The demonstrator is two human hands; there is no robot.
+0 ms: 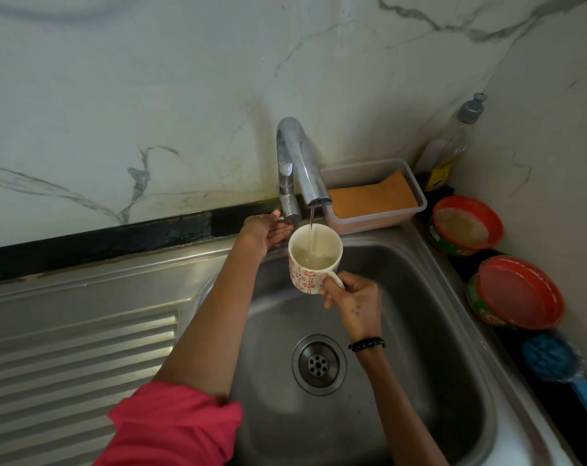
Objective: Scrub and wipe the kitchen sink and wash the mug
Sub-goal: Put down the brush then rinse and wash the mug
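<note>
Ceramic mug [314, 258]: stiff, breakable, wet-slick, growing heavier with water.
Grip: handle pinched by right hand [350, 297]; stream falls left of it.
Left hand [266, 230]: fingers relaxed, touching tap [297, 166] base.

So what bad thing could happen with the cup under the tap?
The mug is already well filled while the thin stream from the tap runs into it, so it may overflow onto the right hand. That hand grips only the handle, so a heavy, wet mug might tip or slip into the sink. The left hand rests by the tap's base and could turn it stronger, causing splashes.
</note>
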